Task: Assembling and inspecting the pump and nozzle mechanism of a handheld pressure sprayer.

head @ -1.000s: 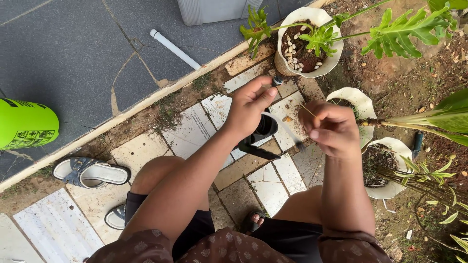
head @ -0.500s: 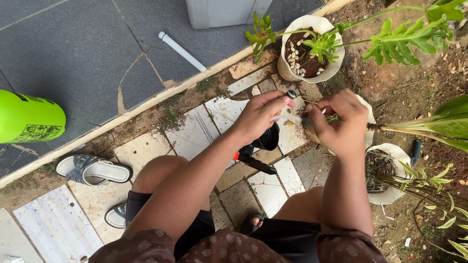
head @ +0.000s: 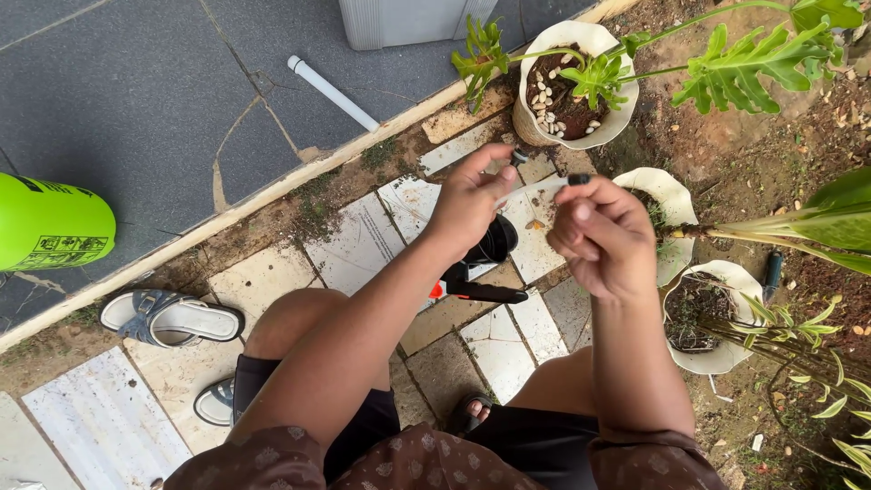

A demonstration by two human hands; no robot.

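I squat over pale paving tiles [head: 358, 249]. My left hand [head: 467, 207] and my right hand [head: 601, 238] are raised in front of me, and between them they hold a thin white tube [head: 535, 189] with a small black tip at its right end. The left fingers pinch its left end, where a small dark piece [head: 519, 156] shows at the fingertips. My right fingers curl around the end with the black tip. A black tool with a red part [head: 481, 289] lies on the tiles below my hands, partly hidden by the left hand.
A white pot [head: 610, 127] with soil, pebbles and a green plant stands beyond my hands. Two more white pots [head: 676, 195] [head: 717, 358] and leafy stems are at the right. A bright green bottle [head: 50, 225], a grey sandal [head: 172, 318] and a white pipe [head: 331, 93] are at the left.
Both hands have drawn slightly apart, and the white tube now shows stretched between them. The right hand has lowered a little; the black tool stays on the tiles.
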